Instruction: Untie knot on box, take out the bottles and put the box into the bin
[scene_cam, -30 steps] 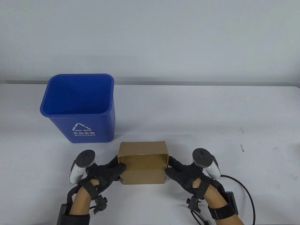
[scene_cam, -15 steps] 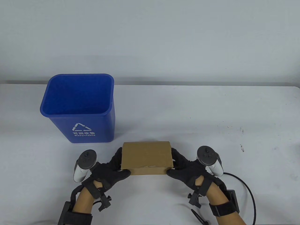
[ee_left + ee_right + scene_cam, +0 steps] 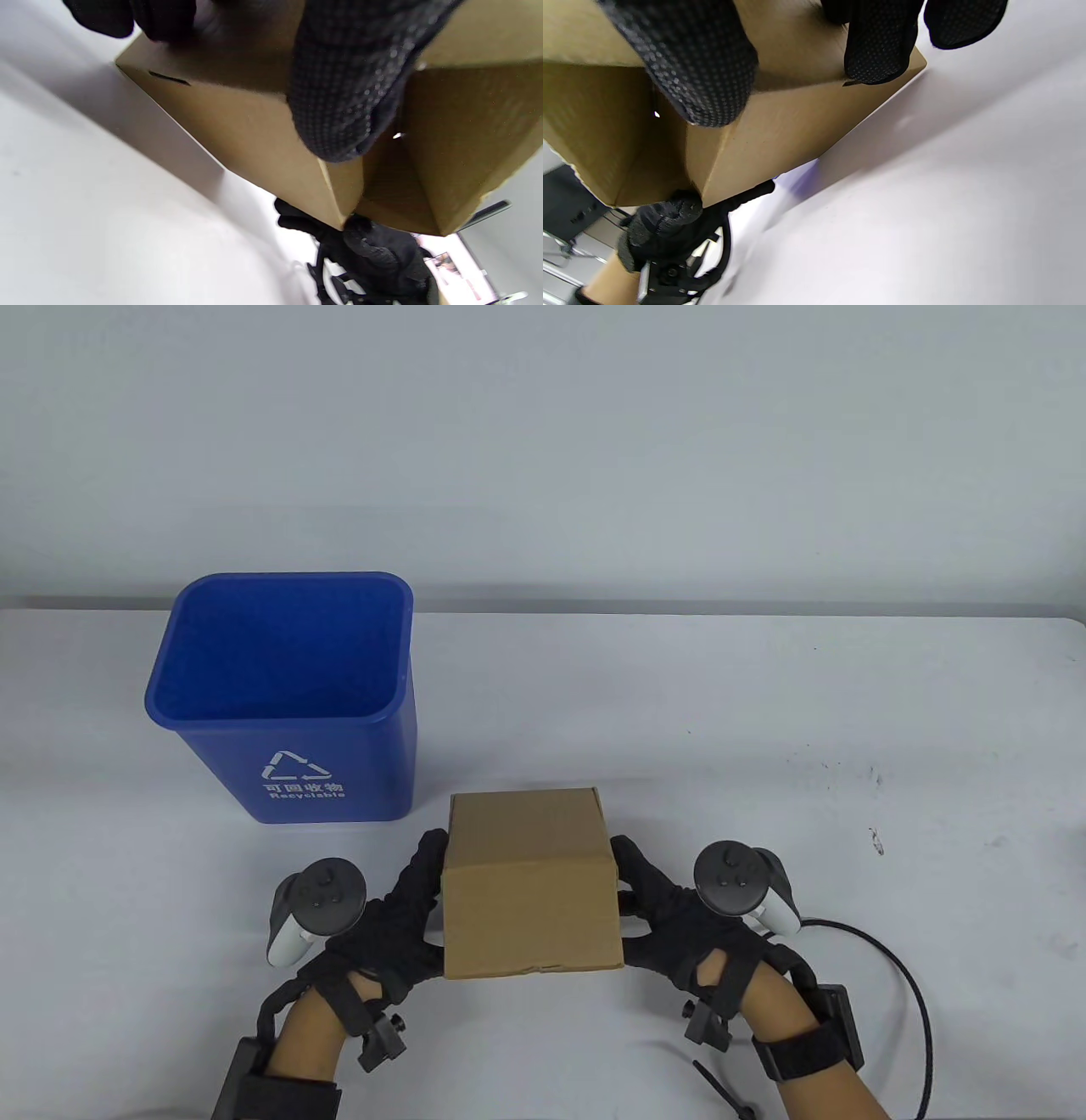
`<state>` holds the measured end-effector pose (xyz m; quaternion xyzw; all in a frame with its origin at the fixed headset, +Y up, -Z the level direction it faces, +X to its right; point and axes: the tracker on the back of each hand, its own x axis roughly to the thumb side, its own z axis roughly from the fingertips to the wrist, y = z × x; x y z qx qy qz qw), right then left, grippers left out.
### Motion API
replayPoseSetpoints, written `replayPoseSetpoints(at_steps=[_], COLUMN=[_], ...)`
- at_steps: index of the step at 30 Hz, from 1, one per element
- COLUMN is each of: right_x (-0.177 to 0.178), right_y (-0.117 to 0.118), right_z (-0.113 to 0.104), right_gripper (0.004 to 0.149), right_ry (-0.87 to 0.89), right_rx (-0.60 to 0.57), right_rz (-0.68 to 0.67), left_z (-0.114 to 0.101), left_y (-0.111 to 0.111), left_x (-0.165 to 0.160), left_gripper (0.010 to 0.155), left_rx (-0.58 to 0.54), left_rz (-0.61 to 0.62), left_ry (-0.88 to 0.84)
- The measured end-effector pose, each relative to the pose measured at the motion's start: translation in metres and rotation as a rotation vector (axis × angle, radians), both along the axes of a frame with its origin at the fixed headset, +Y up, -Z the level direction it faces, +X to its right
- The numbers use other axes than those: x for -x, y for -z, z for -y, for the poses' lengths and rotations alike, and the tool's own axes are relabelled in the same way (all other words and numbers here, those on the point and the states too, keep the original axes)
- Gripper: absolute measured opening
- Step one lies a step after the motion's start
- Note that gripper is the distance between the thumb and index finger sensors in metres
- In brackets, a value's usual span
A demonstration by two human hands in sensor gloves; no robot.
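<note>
Between my two hands, the cardboard box (image 3: 530, 882) is tipping over: a second ago its open mouth was facing up, and now a plain closed face is on top while the opening points down toward me. I am gripping its sides, left hand (image 3: 399, 912) and right hand (image 3: 670, 920) curled round it, lifting it off the white table (image 3: 764, 712). Nothing is falling out, so I am judging it empty and ready for the blue recycling bin (image 3: 288, 691) just beyond on the left.
</note>
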<state>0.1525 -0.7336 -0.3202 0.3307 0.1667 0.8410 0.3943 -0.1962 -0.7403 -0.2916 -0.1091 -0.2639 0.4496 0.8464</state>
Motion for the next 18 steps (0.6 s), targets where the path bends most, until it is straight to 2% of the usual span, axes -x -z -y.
replayPoseSetpoints(at_steps=[4, 9, 13, 18], right_x=[-0.0012, -0.0012, 0.0003, -0.0005], right_y=[-0.0003, -0.0010, -0.0037, -0.0042], right_z=[-0.0075, -0.0086, -0.0096, -0.0090], right_gripper=[0.107, 0.108, 0.110, 0.113], right_ry=[-0.028, -0.035, -0.054, -0.052], right_rx=[-0.131, -0.133, -0.146, -0.139], right_rz=[0.013, -0.010, -0.031, -0.041], left_z=[0.0004, 0.0003, -0.0061, -0.0078], left_y=[0.0000, -0.0004, -0.0041, -0.0063], left_x=[0.0001, 0.0021, -0.0035, -0.0038], left_gripper=[0.118, 0.117, 0.122, 0.124], left_rx=[-0.027, -0.032, -0.086, -0.077], left_rz=[-0.016, -0.009, 0.009, 0.042], left_ry=[0.026, 0.037, 0.060, 0.057])
